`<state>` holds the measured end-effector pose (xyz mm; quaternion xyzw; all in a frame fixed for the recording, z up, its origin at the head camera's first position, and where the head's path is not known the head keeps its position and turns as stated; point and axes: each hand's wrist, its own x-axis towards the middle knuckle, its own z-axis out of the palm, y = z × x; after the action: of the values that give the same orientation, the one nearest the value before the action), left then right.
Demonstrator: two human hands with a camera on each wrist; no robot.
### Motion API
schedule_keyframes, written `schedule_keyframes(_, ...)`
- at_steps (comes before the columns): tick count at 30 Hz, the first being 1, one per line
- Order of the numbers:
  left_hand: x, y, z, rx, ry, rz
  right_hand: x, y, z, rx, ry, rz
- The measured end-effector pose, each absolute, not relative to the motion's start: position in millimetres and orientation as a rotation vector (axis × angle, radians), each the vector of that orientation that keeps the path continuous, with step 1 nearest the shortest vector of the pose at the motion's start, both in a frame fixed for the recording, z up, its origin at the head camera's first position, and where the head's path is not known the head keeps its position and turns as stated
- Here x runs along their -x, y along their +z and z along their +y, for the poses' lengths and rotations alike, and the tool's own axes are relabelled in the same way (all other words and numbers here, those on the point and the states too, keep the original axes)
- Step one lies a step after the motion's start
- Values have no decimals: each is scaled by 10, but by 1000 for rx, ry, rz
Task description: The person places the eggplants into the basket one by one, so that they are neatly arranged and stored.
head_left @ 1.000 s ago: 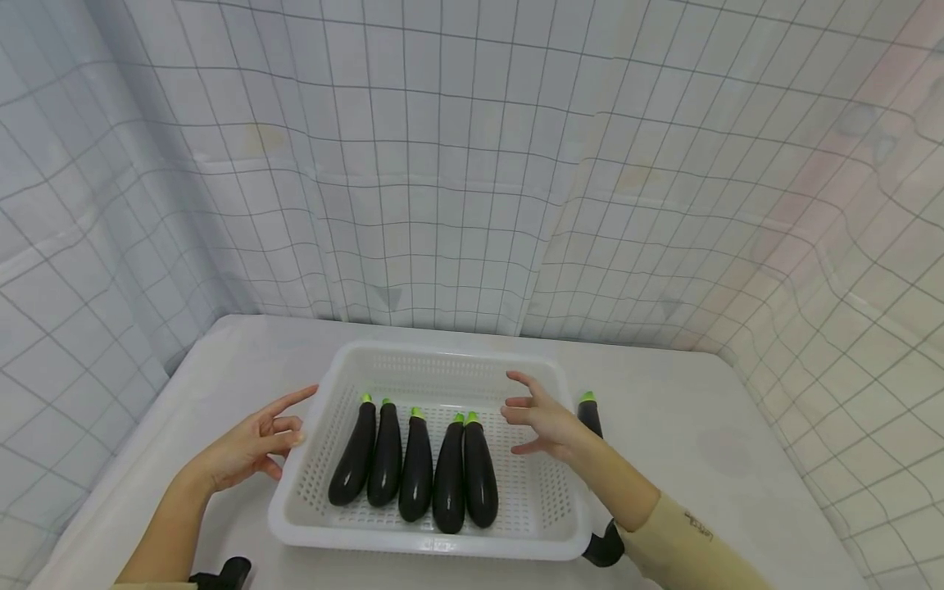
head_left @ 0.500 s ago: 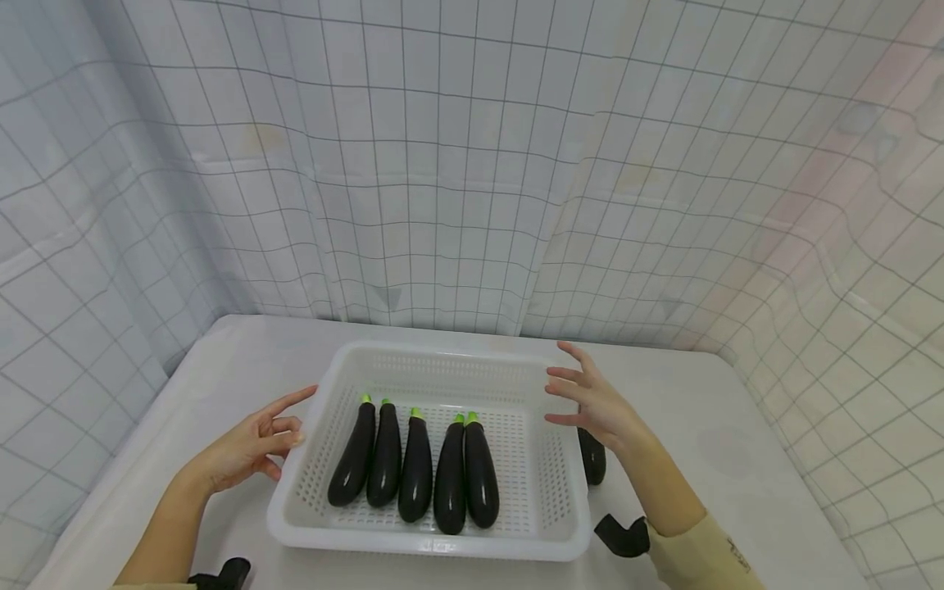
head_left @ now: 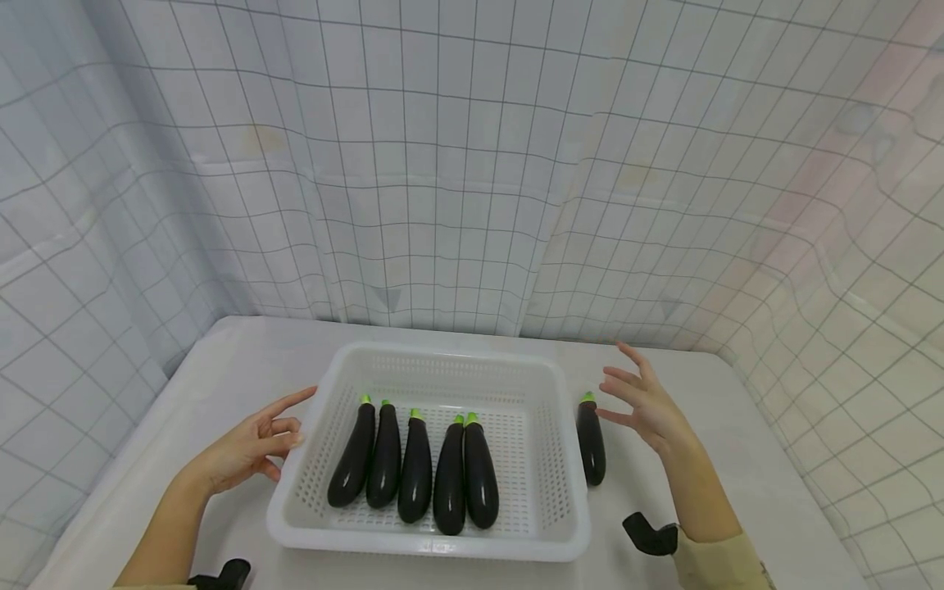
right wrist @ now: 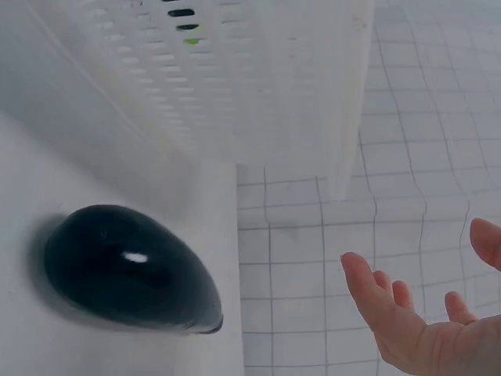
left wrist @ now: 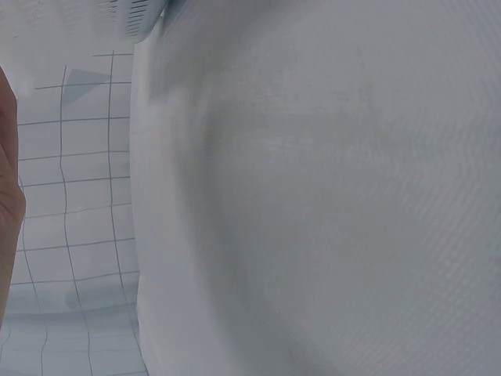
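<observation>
Several dark eggplants (head_left: 416,467) with green stem ends lie side by side in a white perforated basket (head_left: 428,544). One more eggplant (head_left: 591,442) lies on the table just outside the basket's right wall; the right wrist view shows this eggplant (right wrist: 133,266) from its round end. My right hand (head_left: 652,406) hovers close to its right with fingers spread and nothing held. At the basket's left rim my left hand (head_left: 254,447) touches the edge with loosely bent fingers. Only a sliver of the left hand (left wrist: 8,180) shows in the left wrist view.
A white cloth covers the table (head_left: 737,459). Grid-patterned white curtains (head_left: 457,180) hang behind it and on both sides. Black wrist straps (head_left: 651,537) sit on both forearms.
My right hand has moved right, from over the basket's right part to beyond the lone eggplant, which now shows fully. The left hand and the eggplants in the basket stay put.
</observation>
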<state>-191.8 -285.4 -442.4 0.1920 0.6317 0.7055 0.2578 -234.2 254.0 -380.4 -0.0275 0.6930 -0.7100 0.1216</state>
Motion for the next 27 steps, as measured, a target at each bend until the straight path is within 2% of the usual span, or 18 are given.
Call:
schedule_keyframes(11,1915,-4422,-2848,-511,1913,1729,2333,-4139,2761,-102,-2119,2008)
schedule_keyframes(27,1911,-4427,-2852,-506,1918,1715,2349,-4526,2818,-306,-2051,2004)
